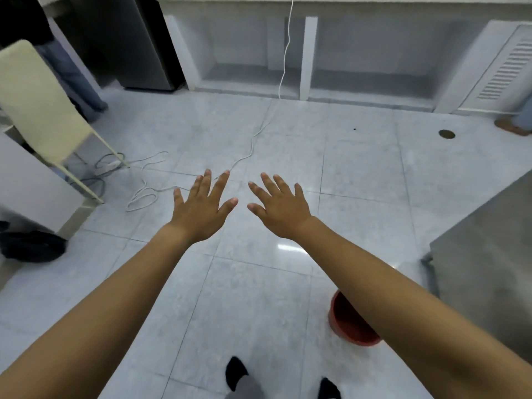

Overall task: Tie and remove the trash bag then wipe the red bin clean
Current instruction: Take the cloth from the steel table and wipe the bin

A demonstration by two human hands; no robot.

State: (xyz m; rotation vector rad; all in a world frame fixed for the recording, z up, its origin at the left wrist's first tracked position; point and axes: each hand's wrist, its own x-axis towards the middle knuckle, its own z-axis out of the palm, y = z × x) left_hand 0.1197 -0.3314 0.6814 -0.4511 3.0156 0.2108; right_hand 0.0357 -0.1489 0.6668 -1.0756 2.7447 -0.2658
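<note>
The red bin (pixel 349 323) stands on the tiled floor at the lower right, partly hidden under my right forearm; its inside looks dark red and no bag shows in it. My left hand (pixel 203 204) and my right hand (pixel 280 207) are both stretched out in front of me over the floor, palms down, fingers spread and holding nothing. Both hands are well above and beyond the bin. A black bundle (pixel 31 244) lies on the floor at the far left; I cannot tell whether it is the trash bag.
A cream chair (pixel 40 105) stands at the left beside a white panel. White cables (pixel 149 182) trail across the floor. A grey steel cabinet (pixel 486 254) is at the right. Open white counter bays line the back. Another person's legs (pixel 74 79) are at upper left.
</note>
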